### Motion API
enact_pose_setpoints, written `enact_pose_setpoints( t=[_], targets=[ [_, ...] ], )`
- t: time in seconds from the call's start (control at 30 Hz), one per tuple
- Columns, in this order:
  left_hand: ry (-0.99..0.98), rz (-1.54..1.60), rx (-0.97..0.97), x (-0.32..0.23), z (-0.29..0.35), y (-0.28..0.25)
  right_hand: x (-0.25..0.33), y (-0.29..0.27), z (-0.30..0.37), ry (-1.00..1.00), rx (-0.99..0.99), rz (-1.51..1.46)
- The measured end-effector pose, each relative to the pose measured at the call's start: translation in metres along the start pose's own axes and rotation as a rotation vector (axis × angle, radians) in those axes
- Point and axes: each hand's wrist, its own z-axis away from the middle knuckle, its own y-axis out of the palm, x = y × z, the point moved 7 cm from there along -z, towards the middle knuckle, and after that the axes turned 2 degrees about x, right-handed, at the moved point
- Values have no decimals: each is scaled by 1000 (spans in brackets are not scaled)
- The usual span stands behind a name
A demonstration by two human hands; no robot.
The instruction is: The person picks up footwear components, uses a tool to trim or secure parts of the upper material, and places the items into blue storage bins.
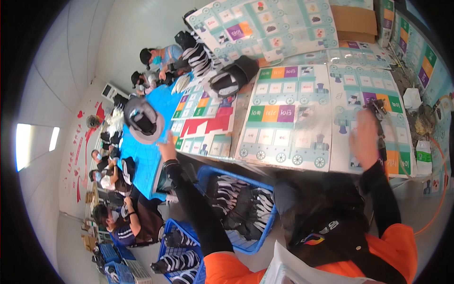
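Observation:
A grey cap (152, 116), its hollow inside facing me, is at the left, over the blue table. My left hand (166, 147) is closed on the edge of its brim. At the right of the printed worktop, my right hand (364, 141) is at a dark metal spray gun (377, 108) with a hose. The gun's head sticks out past my fingers and its handle shows beside them; the hand is slightly blurred and its grip is partly hidden. A second cap, dark grey (231, 78), lies upturned on the worktop's far left part.
The worktop (288, 137) is covered with printed sheets. A large printed board (265, 28) leans at the back. Blue baskets (257, 244) of stacked caps stand below the edge. An orange hose (442, 161) curves at right. Several people (163, 59) sit around the blue table (144, 163).

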Motion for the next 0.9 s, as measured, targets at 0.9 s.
enact_pose_setpoints(
  t=[0.9],
  targets=[
    [1205, -712, -167, -420, -29, 325, 34, -7, 46, 48, 3, -321]
  ],
)
